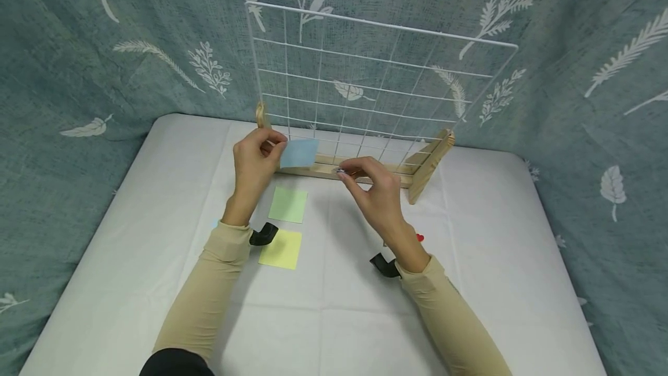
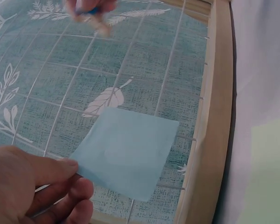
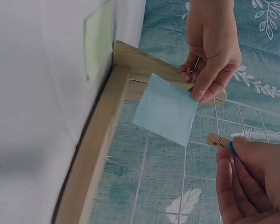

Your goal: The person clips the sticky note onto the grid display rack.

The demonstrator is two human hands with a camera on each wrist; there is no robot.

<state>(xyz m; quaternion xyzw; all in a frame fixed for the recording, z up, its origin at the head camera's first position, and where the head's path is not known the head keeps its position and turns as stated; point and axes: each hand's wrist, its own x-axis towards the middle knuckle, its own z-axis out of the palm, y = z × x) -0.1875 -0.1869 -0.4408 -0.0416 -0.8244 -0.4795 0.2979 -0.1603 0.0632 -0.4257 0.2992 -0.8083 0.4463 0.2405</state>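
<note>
My left hand (image 1: 254,161) pinches a light blue paper note (image 1: 300,154) by its left edge, between thumb and fingers. The note is held up in front of the lower left part of a white wire grid (image 1: 381,24). A small wooden clothespin (image 3: 216,140) with a blue piece on it is pinched between the thumb and fingers of my right hand (image 1: 377,190). In the right wrist view the clothespin's free end points toward the note, with a gap between them.
The grid stands upright in a wooden base (image 1: 432,161) at the back of the white table (image 1: 485,283). A green note (image 1: 288,205) and a yellow note (image 1: 286,248) lie in front of it. Something small and red (image 1: 420,238) shows beside my right wrist. Patterned curtain (image 1: 68,62) surrounds the table.
</note>
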